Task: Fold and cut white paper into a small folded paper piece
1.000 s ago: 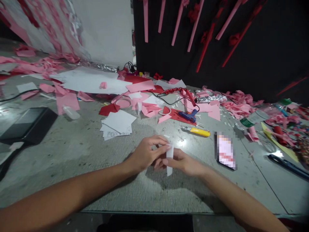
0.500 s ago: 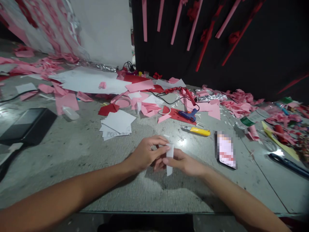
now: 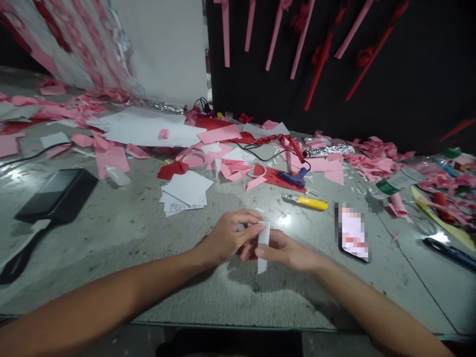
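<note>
Both hands meet over the middle of the grey table, close to its front edge. My left hand pinches the upper end of a narrow folded white paper strip with curled fingers. My right hand grips the same strip from the right, thumb pressed on its front face. The strip stands nearly upright just above the tabletop.
A stack of white paper squares lies behind the hands, a yellow utility knife and a phone to the right. Further back are a blue glue gun, tape rings and pink and red scraps. A black box sits at the left.
The hands and strip hold the same grip. The view has shifted slightly, so everything sits a little further right and lower in the picture.
</note>
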{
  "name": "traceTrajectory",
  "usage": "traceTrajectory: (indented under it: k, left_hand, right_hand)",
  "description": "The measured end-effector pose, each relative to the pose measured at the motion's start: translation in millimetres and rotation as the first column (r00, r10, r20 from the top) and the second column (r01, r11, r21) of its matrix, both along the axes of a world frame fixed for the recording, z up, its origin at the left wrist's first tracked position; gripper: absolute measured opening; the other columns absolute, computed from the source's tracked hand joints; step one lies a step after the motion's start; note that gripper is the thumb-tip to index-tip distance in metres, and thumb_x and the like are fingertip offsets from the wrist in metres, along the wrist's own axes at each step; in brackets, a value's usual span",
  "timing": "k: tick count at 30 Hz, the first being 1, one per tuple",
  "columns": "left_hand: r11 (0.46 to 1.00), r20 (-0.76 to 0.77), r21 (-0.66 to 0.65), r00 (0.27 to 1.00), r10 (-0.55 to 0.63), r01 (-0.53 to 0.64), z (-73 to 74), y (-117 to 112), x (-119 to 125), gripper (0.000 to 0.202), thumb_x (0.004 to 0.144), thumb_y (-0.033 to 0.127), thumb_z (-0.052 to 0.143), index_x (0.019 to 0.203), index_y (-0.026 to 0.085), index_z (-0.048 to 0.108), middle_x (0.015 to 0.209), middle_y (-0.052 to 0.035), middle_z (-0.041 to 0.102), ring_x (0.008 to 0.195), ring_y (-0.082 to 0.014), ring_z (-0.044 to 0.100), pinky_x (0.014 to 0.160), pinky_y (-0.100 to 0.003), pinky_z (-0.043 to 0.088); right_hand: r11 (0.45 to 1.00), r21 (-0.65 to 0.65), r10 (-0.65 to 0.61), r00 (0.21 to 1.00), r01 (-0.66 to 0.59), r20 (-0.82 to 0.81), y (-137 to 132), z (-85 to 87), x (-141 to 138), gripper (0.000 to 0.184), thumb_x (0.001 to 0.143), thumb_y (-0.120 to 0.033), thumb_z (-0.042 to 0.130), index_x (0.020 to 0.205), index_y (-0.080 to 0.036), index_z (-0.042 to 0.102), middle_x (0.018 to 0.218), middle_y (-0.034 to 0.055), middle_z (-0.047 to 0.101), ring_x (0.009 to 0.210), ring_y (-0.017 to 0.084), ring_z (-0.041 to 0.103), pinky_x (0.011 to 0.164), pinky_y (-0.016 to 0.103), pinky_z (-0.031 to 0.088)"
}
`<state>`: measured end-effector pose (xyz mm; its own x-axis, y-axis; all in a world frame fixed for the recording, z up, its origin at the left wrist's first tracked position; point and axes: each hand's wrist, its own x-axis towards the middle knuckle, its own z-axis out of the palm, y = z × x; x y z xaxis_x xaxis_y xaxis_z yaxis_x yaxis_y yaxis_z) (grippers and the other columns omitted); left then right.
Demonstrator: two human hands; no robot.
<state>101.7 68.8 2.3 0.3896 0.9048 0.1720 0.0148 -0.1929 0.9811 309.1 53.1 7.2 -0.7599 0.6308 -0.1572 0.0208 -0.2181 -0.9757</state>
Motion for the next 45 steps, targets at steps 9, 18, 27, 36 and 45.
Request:
traceTrajectory:
  k: [9,18,27,36,45]
  left_hand:
    - [0.981,-0.067,0.159,0.99,0.123,-0.111,5.7,1.3,-2.1,0.016,0.098,0.03,0.07,0.091,0.021,0.081,0.104,-0.0062,0.079,0.099,-0.0213,0.072,0.095,-0.037,0.054]
    - [0.986,-0.126,0.158,0.989,0.078,-0.058,7.6,-1.9,-1.8,0.019,0.099,0.031,0.069,0.087,0.021,0.079,0.087,-0.0019,0.073,0.084,-0.0169,0.066,0.081,-0.031,0.049]
    - [0.998,-0.085,-0.056,0.996,-0.01,0.005,3.4,4.2,-1.3,0.026,0.097,0.039,0.069,0.09,0.018,0.082,0.079,-0.0012,0.076,0.074,-0.0145,0.063,0.071,-0.026,0.046]
    - [0.996,-0.091,-0.089,0.995,-0.038,0.03,-1.2,3.8,-1.8,0.03,0.099,0.042,0.068,0.089,0.018,0.083,0.08,-0.0035,0.077,0.075,-0.0153,0.065,0.071,-0.026,0.047]
    - [0.997,-0.126,-0.071,0.992,-0.03,0.021,-1.7,4.2,-2.2,0.032,0.1,0.044,0.066,0.088,0.018,0.082,0.078,-0.0018,0.074,0.074,-0.0149,0.062,0.07,-0.027,0.044]
  right_hand:
    - [0.899,0.275,-0.36,0.933,0.341,0.021,9.0,-6.7,4.8,0.037,0.095,-0.051,0.078,0.111,-0.019,0.082,0.099,0.006,0.078,0.091,0.021,0.069,0.083,0.033,0.053]
    - [0.835,0.325,-0.489,0.869,0.443,0.071,6.9,2.2,1.0,0.039,0.088,-0.054,0.083,0.072,-0.019,0.076,0.068,0.0014,0.069,0.066,0.016,0.059,0.064,0.028,0.05]
    - [0.82,0.344,-0.517,0.849,0.457,0.104,6.8,2.6,2.8,0.037,0.091,-0.053,0.078,0.079,-0.018,0.081,0.071,0.0024,0.071,0.066,0.014,0.058,0.063,0.026,0.047]
    - [0.812,0.351,-0.522,0.849,0.466,0.083,6.0,1.1,1.1,0.038,0.091,-0.053,0.078,0.075,-0.019,0.079,0.067,0.0013,0.069,0.064,0.014,0.057,0.061,0.026,0.046]
    - [0.796,0.386,-0.536,0.839,0.466,0.093,6.8,-0.2,2.2,0.04,0.091,-0.054,0.078,0.074,-0.018,0.078,0.066,0.0008,0.067,0.061,0.013,0.052,0.059,0.026,0.041]
